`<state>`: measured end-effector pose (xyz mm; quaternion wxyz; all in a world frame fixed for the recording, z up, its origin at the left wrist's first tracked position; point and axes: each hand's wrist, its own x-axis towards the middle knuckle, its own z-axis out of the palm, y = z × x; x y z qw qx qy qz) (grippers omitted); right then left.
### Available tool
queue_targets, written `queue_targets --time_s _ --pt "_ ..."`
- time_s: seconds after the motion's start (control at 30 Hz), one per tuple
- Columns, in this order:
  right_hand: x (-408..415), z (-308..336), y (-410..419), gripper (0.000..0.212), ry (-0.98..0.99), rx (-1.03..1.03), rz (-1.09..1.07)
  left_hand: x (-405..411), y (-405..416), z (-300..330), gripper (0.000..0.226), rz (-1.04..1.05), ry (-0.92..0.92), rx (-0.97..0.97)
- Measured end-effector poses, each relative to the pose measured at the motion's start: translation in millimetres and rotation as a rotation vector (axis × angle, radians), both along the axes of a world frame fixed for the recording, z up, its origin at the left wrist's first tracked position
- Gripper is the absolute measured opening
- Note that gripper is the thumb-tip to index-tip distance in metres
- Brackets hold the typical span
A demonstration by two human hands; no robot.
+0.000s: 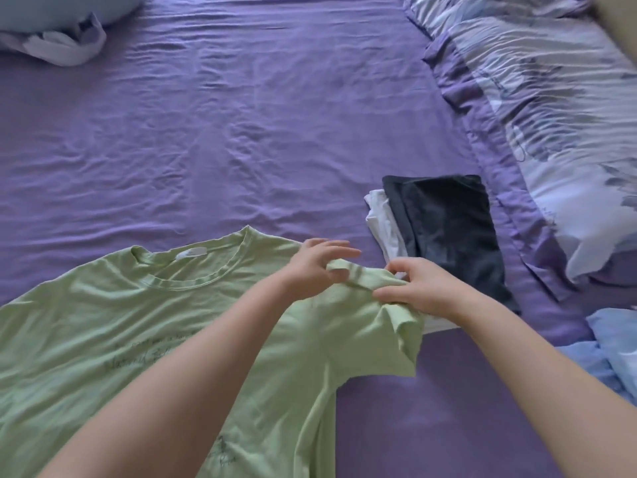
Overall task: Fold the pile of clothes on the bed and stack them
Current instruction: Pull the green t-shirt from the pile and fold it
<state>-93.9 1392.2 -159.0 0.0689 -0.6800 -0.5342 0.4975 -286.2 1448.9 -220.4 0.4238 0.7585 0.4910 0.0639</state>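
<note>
- Lying flat along the near edge of the bed (pixel 241 132), the light green T-shirt (pixel 103 322) is spread face up, with its round collar pointing toward the far side and faint dark lettering across the chest.
- Both bare forearms reach in from the near edge and meet at the shirt's right-hand sleeve, which is bunched and lifted off the sheet.
- The left hand (pixel 315 269) pinches a fold of that sleeve between thumb and curled fingers; its other fingers are spread loosely above the cloth.
- The right hand (pixel 418 288) grips the same sleeve just beside the left, fingers curled down over the green fabric.
- A rumpled light blue garment (pixel 610 350) lies at the near right edge of the bed.
- Just beyond the hands, a folded dark garment (pixel 451 229) lies on top of a folded white garment (pixel 381 219), touching the raised sleeve.
- A purple and white patterned duvet (pixel 551 115) is heaped along the right edge, running to the far right corner.
- A blue pillow (pixel 62 8) lies in the far left corner.
</note>
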Motion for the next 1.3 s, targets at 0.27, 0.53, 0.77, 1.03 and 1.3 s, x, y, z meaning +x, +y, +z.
queue_targets --time_s 0.27,0.53,0.77,1.03,1.3 --pt "18 0 -7 0.022 -0.309 0.244 -0.016 30 10 12 0.004 0.011 -0.048 -0.176" --pt "27 -19 -19 0.019 -0.602 0.71 0.108 63 -5 -14 0.019 0.257 -0.081 -0.138" --pt "-3 -58 -60 0.024 -0.77 0.753 0.87 58 -15 -8 0.034 0.459 -0.302 -0.207" --pt "-15 -60 -64 0.023 -0.791 0.454 0.836 -15 -89 -35 0.039 0.291 0.363 0.105" --pt "-44 -85 -19 0.046 0.081 0.34 0.087 -35 -35 -26 0.059 0.355 0.256 0.101"
